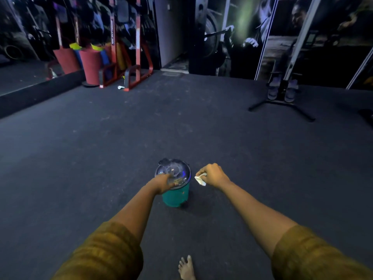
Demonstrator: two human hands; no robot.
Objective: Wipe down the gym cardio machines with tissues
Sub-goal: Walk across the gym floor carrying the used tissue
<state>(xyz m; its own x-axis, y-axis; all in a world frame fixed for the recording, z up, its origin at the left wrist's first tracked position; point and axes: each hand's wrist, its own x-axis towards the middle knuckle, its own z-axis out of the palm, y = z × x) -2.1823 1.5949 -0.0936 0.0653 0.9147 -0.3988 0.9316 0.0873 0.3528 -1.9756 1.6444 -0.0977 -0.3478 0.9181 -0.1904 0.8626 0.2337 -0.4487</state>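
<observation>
R hand [214, 175], just right of bin [177, 196], fist clenched on tissue [200, 179], its loose end pointing binward. L hand [164, 183] on lid [175, 167]; grip unclear.

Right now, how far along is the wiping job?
Done: cannot tell, as no wiped machine shows here. In hand: the right hand grips a crumpled tissue beside the green bin, and the left hand is on its lid, probably to throw the tissue away. Left: the tissue is not yet in the bin.
</observation>
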